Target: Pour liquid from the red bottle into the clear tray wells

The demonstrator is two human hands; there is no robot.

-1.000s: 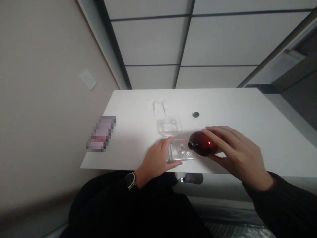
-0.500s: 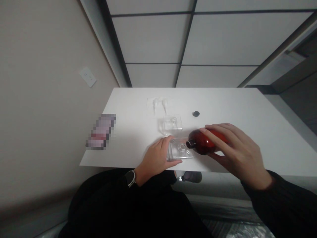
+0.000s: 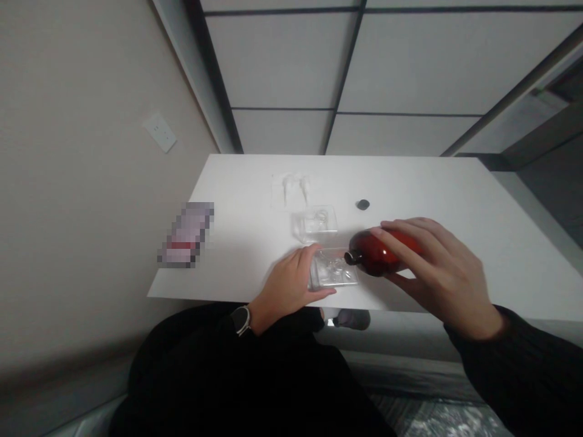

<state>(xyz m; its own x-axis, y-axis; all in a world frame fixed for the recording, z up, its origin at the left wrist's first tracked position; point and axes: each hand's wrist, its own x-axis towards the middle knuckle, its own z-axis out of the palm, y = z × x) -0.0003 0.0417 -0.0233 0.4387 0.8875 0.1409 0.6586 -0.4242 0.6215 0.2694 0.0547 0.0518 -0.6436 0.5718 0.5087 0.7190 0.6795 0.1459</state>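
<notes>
In the head view, we have our right hand (image 3: pixel 449 279) clamped round a red bottle (image 3: pixel 387 252), tipped with its neck at the clear box (image 3: pixel 334 274). Our left hand (image 3: pixel 286 282) spreads thumb and fingers to opposite sides of that box, gripping it near the white table's (image 3: pixel 241 243) front edge.

A white outlet (image 3: pixel 160 132) sits on the beige wall (image 3: pixel 82 152), a pixelated pinkish object (image 3: pixel 187 232) lies by the left edge of the white table (image 3: pixel 241 200), pale dark-framed panels (image 3: pixel 286 60) stand behind, and grey patterned flooring (image 3: pixel 455 419) shows below.
</notes>
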